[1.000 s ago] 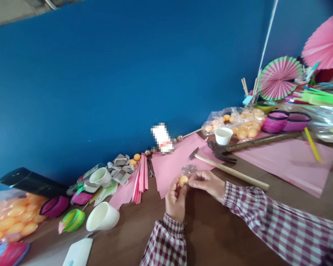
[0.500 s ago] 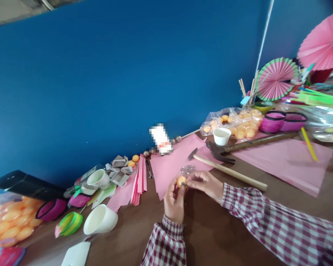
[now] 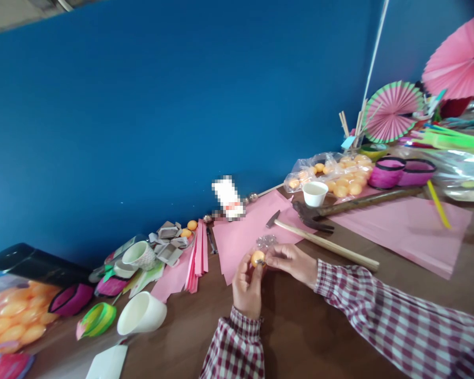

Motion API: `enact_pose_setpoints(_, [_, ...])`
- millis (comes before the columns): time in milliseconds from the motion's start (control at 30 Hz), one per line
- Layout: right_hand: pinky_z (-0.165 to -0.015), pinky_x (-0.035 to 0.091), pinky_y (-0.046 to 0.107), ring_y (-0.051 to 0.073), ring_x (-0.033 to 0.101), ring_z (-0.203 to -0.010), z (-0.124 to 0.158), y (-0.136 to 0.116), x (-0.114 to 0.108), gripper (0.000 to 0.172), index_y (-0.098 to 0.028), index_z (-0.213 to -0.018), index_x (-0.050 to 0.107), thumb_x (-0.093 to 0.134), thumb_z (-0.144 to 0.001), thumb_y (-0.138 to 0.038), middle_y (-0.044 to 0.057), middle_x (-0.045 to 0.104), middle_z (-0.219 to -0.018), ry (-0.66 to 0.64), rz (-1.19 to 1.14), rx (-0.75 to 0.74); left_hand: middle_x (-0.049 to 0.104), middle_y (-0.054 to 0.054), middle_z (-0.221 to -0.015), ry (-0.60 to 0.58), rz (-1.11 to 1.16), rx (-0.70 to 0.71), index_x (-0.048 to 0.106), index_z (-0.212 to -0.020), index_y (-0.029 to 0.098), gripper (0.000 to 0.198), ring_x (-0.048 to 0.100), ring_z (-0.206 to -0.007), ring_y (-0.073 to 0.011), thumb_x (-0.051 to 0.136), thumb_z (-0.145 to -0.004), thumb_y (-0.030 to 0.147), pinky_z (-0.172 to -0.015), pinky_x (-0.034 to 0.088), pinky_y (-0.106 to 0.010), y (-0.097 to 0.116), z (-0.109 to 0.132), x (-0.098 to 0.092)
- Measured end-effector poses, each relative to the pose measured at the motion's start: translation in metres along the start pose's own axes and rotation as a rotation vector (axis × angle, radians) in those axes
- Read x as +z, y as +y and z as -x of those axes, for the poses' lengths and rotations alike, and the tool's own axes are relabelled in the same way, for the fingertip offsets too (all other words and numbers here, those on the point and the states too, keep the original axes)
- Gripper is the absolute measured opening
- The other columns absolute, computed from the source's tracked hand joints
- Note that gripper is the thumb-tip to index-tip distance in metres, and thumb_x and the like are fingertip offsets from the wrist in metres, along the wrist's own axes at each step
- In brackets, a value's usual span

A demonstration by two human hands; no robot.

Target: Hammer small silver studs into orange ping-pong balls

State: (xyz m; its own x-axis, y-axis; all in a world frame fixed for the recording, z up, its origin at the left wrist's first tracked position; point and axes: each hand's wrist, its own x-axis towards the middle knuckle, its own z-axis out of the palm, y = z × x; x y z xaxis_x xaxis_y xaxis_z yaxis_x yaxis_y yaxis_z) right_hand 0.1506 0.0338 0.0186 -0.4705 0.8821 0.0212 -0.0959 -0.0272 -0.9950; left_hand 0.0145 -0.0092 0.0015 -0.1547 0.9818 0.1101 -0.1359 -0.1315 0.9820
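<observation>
At the lower left of the frame, a clear bag of orange balls (image 3: 16, 316) lies beside a magenta band with a black rim (image 3: 71, 300), and a glossy black object (image 3: 39, 265) slants above them. Next come a green-and-yellow ring (image 3: 99, 319) and a white cup (image 3: 144, 314) tipped on its side, with a patterned cup (image 3: 139, 255) and grey box pieces (image 3: 169, 247) behind. Folded pink strips (image 3: 199, 258) follow on the brown surface (image 3: 300, 326).

Just right of the lower centre, the left hand (image 3: 247, 289) is clamped on a single orange ball (image 3: 256, 257), holding it between thumb and fingers. The right hand (image 3: 294, 260) meets it there, thumb and forefinger brought to a dark spot on the ball's near side; whether they grip anything cannot be told. A pink sheet (image 3: 237, 245) spreads behind, bearing small clear pieces (image 3: 266, 241).

Right of centre lie a pale-handled hammer (image 3: 327, 242), a larger hammer (image 3: 367, 201) and a small white cup (image 3: 315, 194). A pink pleated fan (image 3: 464, 60) fills the upper right.
</observation>
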Motion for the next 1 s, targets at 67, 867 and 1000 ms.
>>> enact_pose_setpoints(67, [-0.069,0.042,0.027,0.012,0.052,-0.071,0.0002,-0.0002,-0.0001,0.031,-0.014,-0.074,0.056,0.058,-0.067,-0.044,0.001,0.058,-0.074,-0.001,0.0,0.001,0.054,-0.01,-0.115,0.004,-0.007,0.009,0.048,-0.114,0.016,0.043,0.049,-0.107,-0.0218,0.055,-0.073,0.027,-0.091,0.04,-0.035,-0.0003,0.0,-0.0001])
enact_pose_setpoints(867, [-0.075,0.043,0.031,0.014,0.055,-0.075,0.0015,0.0016,0.0005,0.033,-0.013,-0.075,0.058,0.062,-0.063,-0.044,0.003,0.061,-0.079,0.002,-0.099,0.079,0.055,-0.01,-0.113,-0.007,-0.082,0.035,0.05,-0.111,0.016,0.042,0.05,-0.106,-0.0219,0.057,-0.071,0.028,-0.091,0.039,-0.035,0.0044,0.0009,-0.0004])
enact_pose_setpoints(1000, [-0.074,0.044,0.03,0.013,0.056,-0.074,0.0028,-0.0012,0.0018,0.028,-0.014,-0.072,0.057,0.064,-0.062,-0.039,0.003,0.061,-0.082,0.04,-0.136,0.053,0.054,-0.01,-0.114,-0.015,-0.072,-0.002,0.048,-0.113,0.016,0.043,0.051,-0.104,-0.022,0.056,-0.072,0.028,-0.09,0.041,-0.035,0.0057,0.0021,0.0009])
